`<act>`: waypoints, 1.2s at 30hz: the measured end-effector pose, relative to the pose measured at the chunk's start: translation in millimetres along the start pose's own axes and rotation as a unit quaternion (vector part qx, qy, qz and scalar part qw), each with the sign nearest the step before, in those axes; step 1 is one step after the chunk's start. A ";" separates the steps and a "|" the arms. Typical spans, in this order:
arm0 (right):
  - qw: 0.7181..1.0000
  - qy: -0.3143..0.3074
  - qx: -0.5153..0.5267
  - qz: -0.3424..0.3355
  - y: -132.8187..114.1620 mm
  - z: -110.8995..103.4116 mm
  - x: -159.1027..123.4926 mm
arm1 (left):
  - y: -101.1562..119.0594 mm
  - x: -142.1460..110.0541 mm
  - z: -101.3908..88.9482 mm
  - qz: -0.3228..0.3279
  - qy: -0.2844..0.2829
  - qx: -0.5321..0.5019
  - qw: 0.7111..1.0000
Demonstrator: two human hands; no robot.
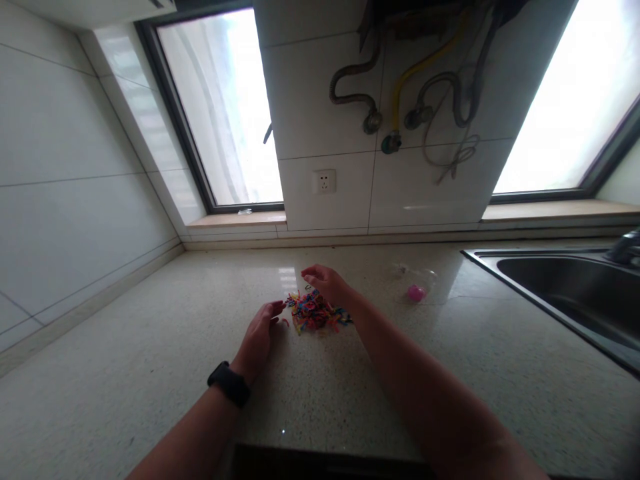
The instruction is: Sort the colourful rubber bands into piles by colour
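A small heap of many-coloured thin strips or loops (315, 313), which look like little rubber bands, lies on the pale speckled counter (165, 373). On its left side my left hand (261, 327) rests low, fingers stretched toward the heap's edge and nothing seen in them. A black watch (229, 383) is on that wrist. My right hand (327, 283) hovers over the far side of the heap with its fingers loosely curved and pointing left. Just under its fingertips shows a small dark loop (308, 287); whether the hand touches it cannot be made out.
To the right lies a pink item (416, 292) with clear plastic around it. A steel sink (565, 293) is set into the counter at far right. Behind stand a tiled wall with a socket (325, 181), hanging pipes (355, 100) and two windows.
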State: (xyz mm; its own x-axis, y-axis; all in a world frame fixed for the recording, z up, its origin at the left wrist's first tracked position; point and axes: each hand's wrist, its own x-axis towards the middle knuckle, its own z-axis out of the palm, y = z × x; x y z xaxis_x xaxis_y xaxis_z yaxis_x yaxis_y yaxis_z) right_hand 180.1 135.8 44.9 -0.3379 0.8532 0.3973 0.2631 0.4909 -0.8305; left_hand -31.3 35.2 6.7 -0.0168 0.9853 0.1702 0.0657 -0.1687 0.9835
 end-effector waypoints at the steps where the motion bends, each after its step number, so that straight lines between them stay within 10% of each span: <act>1: 1.000 -0.006 0.005 0.001 0.2 -1.3 -1.0 | 0.9 -0.2 0.2 0.000 -0.001 0.003 1.000; 9: 0.990 -0.086 -0.106 -0.038 -21.0 -28.1 -24.1 | 1.2 -0.4 0.4 0.009 -0.011 0.024 1.000; 15: 0.922 -0.159 -0.350 -0.052 -16.7 -26.1 -47.6 | -0.2 0.0 0.3 0.017 -0.013 0.029 0.999; 36: 0.955 -0.119 -0.262 -0.072 -48.1 -16.2 18.6 | 9.3 -2.1 0.4 -0.004 0.007 -0.007 1.000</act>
State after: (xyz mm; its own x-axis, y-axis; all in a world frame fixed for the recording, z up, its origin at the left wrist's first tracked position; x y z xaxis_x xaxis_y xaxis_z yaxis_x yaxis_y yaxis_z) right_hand 175.8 130.9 98.6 -0.5843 0.7365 0.3409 0.5936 0.6743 -0.4393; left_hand -30.2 31.6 15.5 -0.0314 0.9860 0.1636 0.0525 -0.1618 0.9854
